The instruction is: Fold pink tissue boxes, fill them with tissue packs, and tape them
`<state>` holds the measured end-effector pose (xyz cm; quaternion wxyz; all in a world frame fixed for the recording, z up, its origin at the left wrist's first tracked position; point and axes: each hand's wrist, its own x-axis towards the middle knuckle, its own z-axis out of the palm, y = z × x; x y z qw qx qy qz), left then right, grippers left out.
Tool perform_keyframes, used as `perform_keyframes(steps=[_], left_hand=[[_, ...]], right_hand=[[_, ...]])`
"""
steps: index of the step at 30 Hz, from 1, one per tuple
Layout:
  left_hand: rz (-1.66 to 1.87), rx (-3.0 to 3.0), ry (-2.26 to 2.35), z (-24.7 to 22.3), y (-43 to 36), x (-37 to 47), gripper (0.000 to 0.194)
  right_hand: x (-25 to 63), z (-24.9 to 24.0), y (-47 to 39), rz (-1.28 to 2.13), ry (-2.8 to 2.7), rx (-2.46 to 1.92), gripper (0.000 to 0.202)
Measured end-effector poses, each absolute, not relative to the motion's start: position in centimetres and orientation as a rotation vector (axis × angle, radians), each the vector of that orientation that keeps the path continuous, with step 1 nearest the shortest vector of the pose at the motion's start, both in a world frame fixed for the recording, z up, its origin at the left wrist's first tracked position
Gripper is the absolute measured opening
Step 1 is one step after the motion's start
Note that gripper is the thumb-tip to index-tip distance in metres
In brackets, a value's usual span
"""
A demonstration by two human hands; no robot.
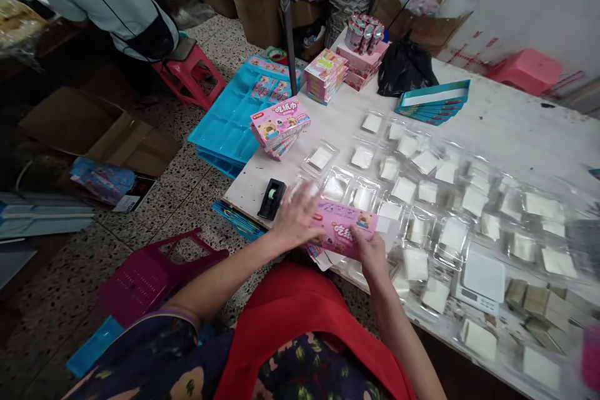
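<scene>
A flat pink printed carton (345, 231) with cartoon animals lies in front of me at the table's near edge. My right hand (372, 253) is closed on its right part, thumb pressed on the top face. At its left end is my left hand (297, 215), fingers stretched out and blurred by motion; whether it touches the carton I cannot tell. A black tape dispenser (272, 199) stands just left of that hand. White flaps show at the carton's right end and beneath it.
Clear plastic trays (452, 237) with white sheets cover much of the table. A digital scale (482, 278) sits at right. Finished-looking pink cartons (280, 122) are stacked at the left edge, beside blue trays (229, 119). A plastic stool (145, 275) and a seated person's leg (126, 6) are left.
</scene>
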<state>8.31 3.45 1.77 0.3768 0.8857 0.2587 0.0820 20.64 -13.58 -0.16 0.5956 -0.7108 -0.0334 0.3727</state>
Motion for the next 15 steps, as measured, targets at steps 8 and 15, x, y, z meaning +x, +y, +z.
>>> perform_keyframes(steps=[8, 15], left_hand=[[0.091, 1.829, 0.55, 2.1, 0.5, 8.9, 0.035], [0.199, 1.11, 0.694, 0.2, 0.0, 11.1, 0.073]], right_hand=[[20.4, 3.0, -13.2, 0.033, -0.572, -2.104, 0.074], [22.4, 0.6, -12.7, 0.783, -0.528, -1.921, 0.046]])
